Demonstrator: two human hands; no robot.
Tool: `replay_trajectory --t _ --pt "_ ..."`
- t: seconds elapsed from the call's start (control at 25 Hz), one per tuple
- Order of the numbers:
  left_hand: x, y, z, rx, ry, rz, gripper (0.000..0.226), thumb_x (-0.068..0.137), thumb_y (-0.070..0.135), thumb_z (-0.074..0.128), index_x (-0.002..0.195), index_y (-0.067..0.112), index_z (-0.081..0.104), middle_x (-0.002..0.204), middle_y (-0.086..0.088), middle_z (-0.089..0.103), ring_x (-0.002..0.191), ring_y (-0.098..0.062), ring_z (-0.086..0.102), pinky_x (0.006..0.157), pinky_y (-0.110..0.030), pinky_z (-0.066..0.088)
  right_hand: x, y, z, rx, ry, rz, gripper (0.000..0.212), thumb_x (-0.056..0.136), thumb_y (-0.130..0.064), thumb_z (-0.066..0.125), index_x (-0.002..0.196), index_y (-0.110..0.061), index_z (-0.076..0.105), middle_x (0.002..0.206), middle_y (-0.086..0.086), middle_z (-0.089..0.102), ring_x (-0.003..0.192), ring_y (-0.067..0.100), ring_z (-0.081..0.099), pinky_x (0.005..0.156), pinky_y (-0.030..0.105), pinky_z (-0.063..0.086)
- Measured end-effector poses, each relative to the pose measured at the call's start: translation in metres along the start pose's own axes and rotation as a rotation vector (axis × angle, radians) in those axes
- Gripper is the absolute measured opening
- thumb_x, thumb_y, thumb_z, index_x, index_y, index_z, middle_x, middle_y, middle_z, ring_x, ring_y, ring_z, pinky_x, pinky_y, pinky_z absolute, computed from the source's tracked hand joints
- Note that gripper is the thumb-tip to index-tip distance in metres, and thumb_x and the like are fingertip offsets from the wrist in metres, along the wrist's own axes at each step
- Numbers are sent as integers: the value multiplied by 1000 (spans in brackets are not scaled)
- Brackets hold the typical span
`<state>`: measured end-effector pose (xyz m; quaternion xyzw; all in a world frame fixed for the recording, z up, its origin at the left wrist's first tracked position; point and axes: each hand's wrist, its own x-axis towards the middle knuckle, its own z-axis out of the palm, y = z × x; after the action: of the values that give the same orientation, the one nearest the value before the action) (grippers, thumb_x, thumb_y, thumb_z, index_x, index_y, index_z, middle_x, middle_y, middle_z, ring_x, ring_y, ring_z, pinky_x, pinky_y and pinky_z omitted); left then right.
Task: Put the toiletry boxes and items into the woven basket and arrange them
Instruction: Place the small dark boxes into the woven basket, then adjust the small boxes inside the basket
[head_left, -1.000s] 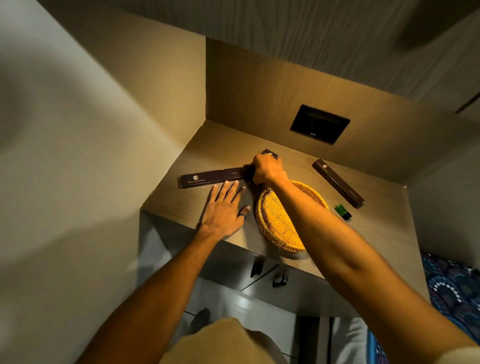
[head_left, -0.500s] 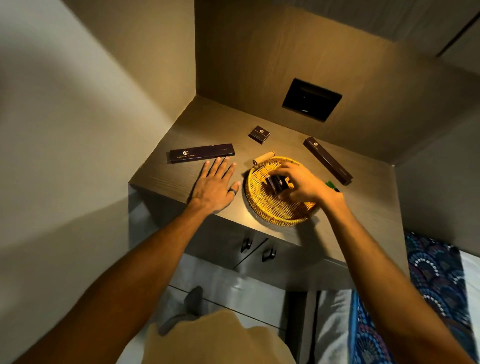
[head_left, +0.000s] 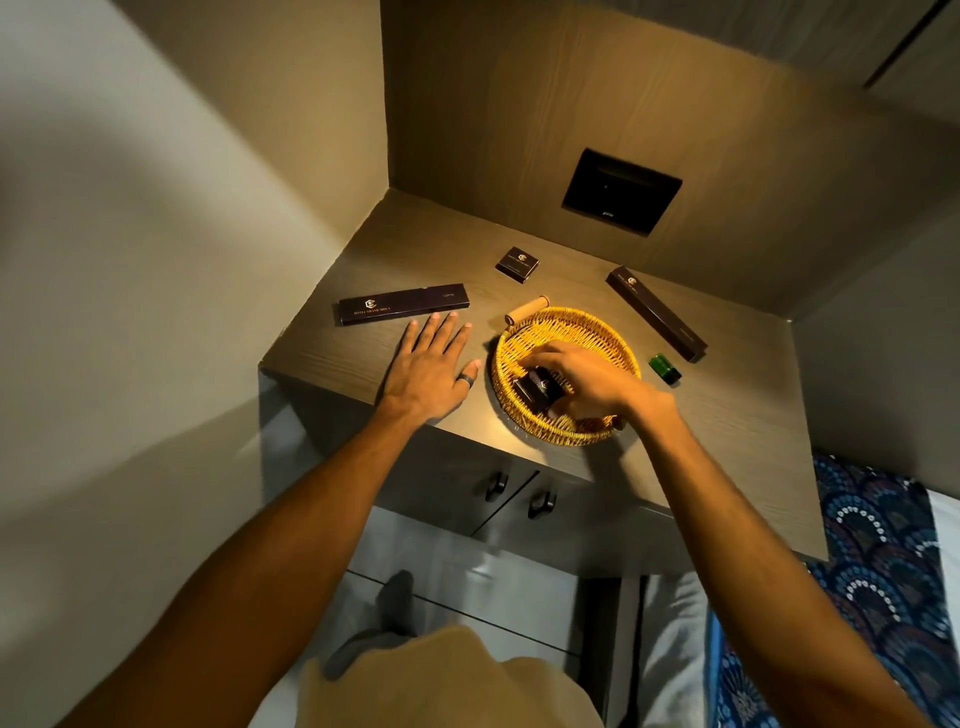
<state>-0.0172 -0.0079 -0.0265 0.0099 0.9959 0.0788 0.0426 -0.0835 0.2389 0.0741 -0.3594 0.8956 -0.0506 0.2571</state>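
A round yellow woven basket (head_left: 558, 325) sits near the front edge of the wooden countertop (head_left: 727, 415). My right hand (head_left: 587, 379) is inside it, fingers closed on a small dark box (head_left: 537, 391). My left hand (head_left: 431, 364) lies flat and open on the counter left of the basket. A long dark box (head_left: 402, 304) lies just beyond its fingertips. A small square dark box (head_left: 517, 263) lies behind the basket, a tan cylinder (head_left: 526, 309) touches its far rim, another long dark box (head_left: 655, 313) lies to the right, and a small green bottle (head_left: 665, 368) is beside it.
The counter sits in a corner, with a wall on the left and a wood panel behind holding a black wall plate (head_left: 621, 191). Cabinet doors with two dark handles (head_left: 519, 493) are below. A patterned blue cloth (head_left: 883, 571) lies at lower right.
My right hand took a small dark box from behind the basket and brought it down into the basket. The left hand stayed flat on the counter. The view shifted.
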Motion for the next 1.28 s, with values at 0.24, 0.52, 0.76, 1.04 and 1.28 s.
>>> replay_trajectory --t 0.24,0.52,0.76,1.04,1.28 --pt "-1 0 3 -2 23 2 71 104 59 12 164 23 0 174 -5 -2 160 -25 -7 129 -50 -4 60 -16 -69 209 621 289 81 100 -53 55 166 -26 18 176 8 10 164 35 4 127 61 12" --pt "3 -4 4 -18 66 13 72 102 62 12 164 25 2 175 -4 2 160 -24 -3 129 -49 -3 157 -44 -82 182 188 528 56 100 -28 61 151 -7 48 159 21 47 146 39 47 119 52 44" --pt "1 -1 0 -37 53 3 72 102 59 15 165 25 4 175 -4 3 160 -24 -2 129 -50 0 149 -21 -87 195 391 463 48 90 -13 71 134 2 61 139 23 55 130 40 55 112 44 49" --pt "1 0 -1 -10 43 9 71 105 58 16 165 23 5 174 -5 1 160 -27 -3 129 -51 0 30 30 -69 95 361 10 68 80 -5 78 143 -14 57 134 13 57 127 29 56 105 35 48" --pt "0 -1 0 -23 29 6 70 105 59 14 165 24 4 174 -5 0 160 -26 -5 129 -51 -3 -4 34 -14 -103 27 46 73 83 1 76 150 -16 54 153 8 48 144 27 43 120 39 38"
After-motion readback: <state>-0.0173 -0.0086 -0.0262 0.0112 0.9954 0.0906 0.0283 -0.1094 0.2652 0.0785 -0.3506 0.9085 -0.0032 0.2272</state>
